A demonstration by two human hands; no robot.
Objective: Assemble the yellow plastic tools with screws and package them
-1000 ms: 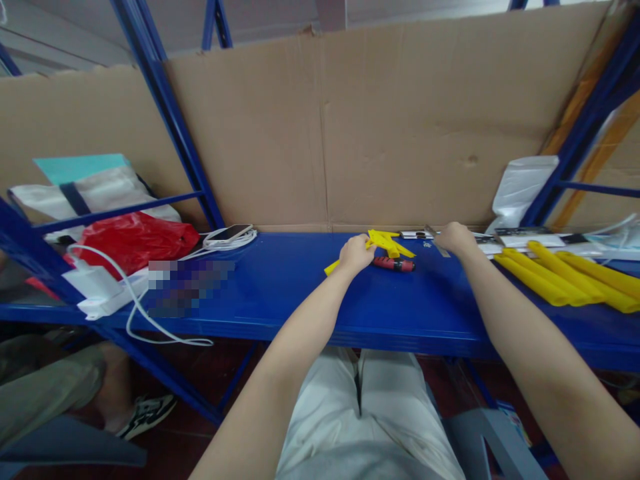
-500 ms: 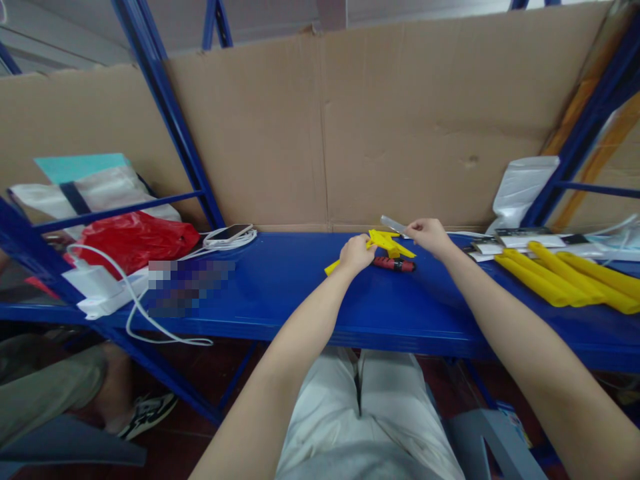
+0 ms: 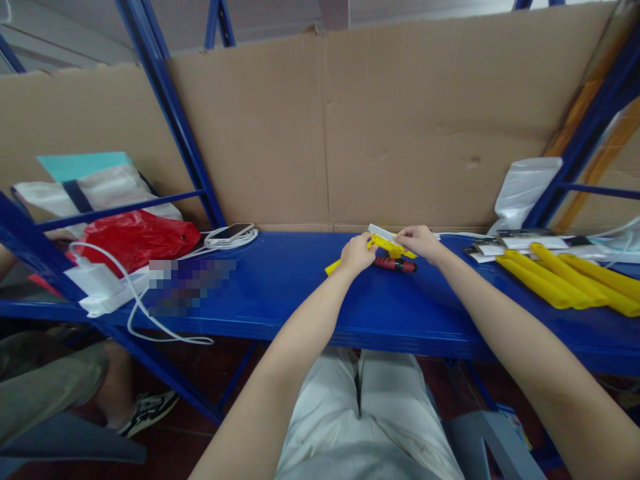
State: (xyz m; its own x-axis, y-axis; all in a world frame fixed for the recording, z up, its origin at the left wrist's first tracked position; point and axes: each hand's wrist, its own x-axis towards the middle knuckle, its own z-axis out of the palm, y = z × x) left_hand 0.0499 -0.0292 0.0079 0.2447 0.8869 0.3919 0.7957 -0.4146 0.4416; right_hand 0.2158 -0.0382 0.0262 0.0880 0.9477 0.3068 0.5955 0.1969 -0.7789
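Observation:
My left hand (image 3: 357, 255) is closed on a yellow plastic piece (image 3: 387, 245) with several arms, held just over the blue table (image 3: 290, 287). One yellow end sticks out to the left of that hand. Between finger and thumb, my right hand (image 3: 420, 241) pinches a thin whitish translucent strip (image 3: 381, 232). The strip lies along the far side of the yellow piece; whether they touch I cannot tell. Below the yellow piece rests a red and black tool handle (image 3: 395, 265), its left end hidden by my left hand.
Several yellow tubes (image 3: 555, 280) and white packets (image 3: 530, 241) lie at the right. On the left are a phone (image 3: 235, 231) on a coiled white cable, a red plastic bag (image 3: 135, 240) and a white power strip (image 3: 107, 300). A cardboard sheet (image 3: 400, 133) stands behind. Another person's leg (image 3: 55, 380) shows lower left.
My right hand has moved slightly left and down with the strip, which now lies close along the yellow piece. My left hand has barely moved.

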